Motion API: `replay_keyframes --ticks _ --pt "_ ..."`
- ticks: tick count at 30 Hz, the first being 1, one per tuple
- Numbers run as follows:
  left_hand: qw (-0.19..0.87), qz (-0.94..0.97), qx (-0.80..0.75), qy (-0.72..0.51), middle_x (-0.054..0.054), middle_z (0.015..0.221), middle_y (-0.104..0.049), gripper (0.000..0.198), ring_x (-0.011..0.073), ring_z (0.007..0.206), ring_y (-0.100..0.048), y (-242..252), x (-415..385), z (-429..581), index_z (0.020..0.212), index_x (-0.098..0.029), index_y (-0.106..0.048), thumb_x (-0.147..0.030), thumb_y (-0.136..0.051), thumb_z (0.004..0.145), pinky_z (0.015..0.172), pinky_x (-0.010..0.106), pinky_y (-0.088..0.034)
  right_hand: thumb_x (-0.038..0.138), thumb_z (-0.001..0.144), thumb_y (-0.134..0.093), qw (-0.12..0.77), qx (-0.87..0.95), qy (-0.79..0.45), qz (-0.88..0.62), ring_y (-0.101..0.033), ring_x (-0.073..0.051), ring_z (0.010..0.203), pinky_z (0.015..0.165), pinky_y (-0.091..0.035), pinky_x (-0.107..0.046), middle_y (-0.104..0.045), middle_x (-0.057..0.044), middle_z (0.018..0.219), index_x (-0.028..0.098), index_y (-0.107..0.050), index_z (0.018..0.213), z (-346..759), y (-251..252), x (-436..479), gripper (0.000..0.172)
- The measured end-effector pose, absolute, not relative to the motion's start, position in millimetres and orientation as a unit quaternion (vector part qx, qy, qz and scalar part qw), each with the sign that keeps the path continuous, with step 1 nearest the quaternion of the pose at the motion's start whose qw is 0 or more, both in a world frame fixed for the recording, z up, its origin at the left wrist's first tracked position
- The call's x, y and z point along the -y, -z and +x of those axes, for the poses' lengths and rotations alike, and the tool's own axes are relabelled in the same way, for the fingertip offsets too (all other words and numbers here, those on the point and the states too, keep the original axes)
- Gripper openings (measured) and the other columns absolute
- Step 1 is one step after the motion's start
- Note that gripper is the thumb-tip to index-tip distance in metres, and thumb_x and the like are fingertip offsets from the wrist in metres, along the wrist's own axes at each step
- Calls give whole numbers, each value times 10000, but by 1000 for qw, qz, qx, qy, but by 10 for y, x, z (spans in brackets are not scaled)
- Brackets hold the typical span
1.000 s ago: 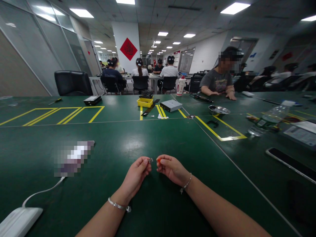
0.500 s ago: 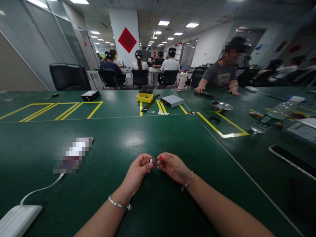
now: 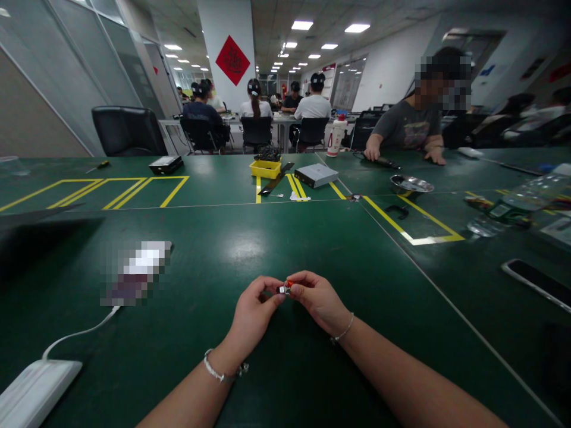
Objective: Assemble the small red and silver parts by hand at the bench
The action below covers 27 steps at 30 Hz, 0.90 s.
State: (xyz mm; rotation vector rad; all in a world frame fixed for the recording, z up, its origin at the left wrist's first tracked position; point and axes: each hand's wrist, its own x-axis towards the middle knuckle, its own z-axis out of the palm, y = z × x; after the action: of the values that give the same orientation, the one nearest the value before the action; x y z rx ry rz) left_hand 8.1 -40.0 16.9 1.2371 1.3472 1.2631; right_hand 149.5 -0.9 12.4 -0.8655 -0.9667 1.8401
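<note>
My left hand (image 3: pixel 254 304) pinches a small metal piece (image 3: pixel 282 290) between thumb and fingertips, and my right hand (image 3: pixel 320 302) grips a tiny orange piece (image 3: pixel 289 283) the same way. The two pieces meet in front of me, above the green table (image 3: pixel 243 238); I can't tell whether they're joined. To my left lies a phone (image 3: pixel 141 270) on a white cable (image 3: pixel 78 343); to my right, a dark phone (image 3: pixel 542 285). Farther out sit a yellow tray (image 3: pixel 266 170), a grey box (image 3: pixel 316 175) and a metal bowl (image 3: pixel 411 185). Beyond the bowl, a person (image 3: pixel 408 128) rests both hands on the table.
</note>
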Motion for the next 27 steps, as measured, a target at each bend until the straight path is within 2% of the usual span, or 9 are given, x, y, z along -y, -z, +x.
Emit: replay_keyframes --ticks 4,10,18,22,27 --pt "432 499 -535 -528 -1 703 -573 112 129 636 -483 -206 422 96 720 -204 -634 -181 -624 611 583 218 -354 160 521 -701 439 384 -733 -349 -537 -111 665 693 -405 -297 -602 5 682 167 -613 713 1498 -136 15 211" --pt "392 511 -554 -528 -9 679 -555 103 114 582 -453 -215 431 88 727 -208 -629 -198 -617 625 558 217 -341 214 566 -680 432 390 -737 -344 -510 -97 633 646 -397 -280 -595 -8 711 161 -626 730 1521 -145 17 180" --pt "306 575 -561 -511 -4 686 -546 69 119 588 -448 -210 443 103 705 -213 -611 -193 -607 639 543 224 -319 254 560 -687 441 424 -678 -407 -520 -119 648 684 -392 -299 -619 -25 690 162 -657 748 1455 -107 72 212" --pt "275 584 -571 -508 -8 648 -534 45 127 596 -453 -212 458 110 691 -217 -614 -209 -605 648 553 228 -319 321 607 -647 446 448 -633 -448 -530 -146 713 722 -389 -315 -636 -44 762 180 -664 820 1417 -130 149 256" --pt "233 603 -578 -498 -7 645 -538 65 130 614 -473 -209 471 98 706 -219 -615 -184 -587 659 561 231 -335 371 694 -550 439 492 -586 -470 -519 -142 702 703 -401 -299 -633 -36 799 196 -649 893 1389 -184 230 283"
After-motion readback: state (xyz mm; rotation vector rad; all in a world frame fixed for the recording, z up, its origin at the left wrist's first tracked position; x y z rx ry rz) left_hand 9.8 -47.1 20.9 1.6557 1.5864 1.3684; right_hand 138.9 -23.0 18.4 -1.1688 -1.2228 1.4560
